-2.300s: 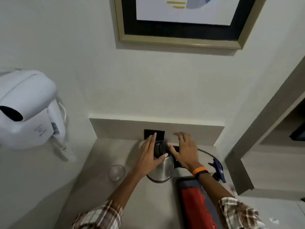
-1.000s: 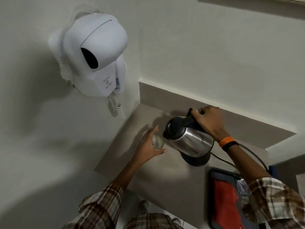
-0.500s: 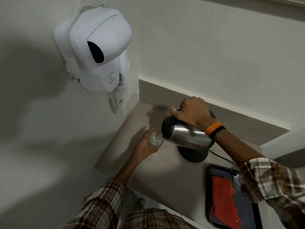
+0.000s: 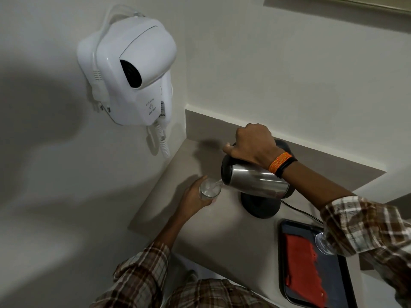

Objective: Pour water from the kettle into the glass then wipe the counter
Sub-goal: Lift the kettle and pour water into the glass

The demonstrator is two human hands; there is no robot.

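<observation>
Steel kettle [image 4: 255,181] tipped over the bench [image 4: 222,230], lifted off its base [image 4: 260,205], spout at the glass [image 4: 210,188] rim. Right hand [image 4: 253,145] clenched on the handle; left hand [image 4: 193,198] grips the glass. Pouring step underway. Next, I judge: level the kettle, dock it, take the red cloth [image 4: 302,263] from the tray [image 4: 283,263].

Kettle [image 4: 255,182] handle hidden under right hand [image 4: 253,145]; tray [image 4: 287,263] cut off.
</observation>
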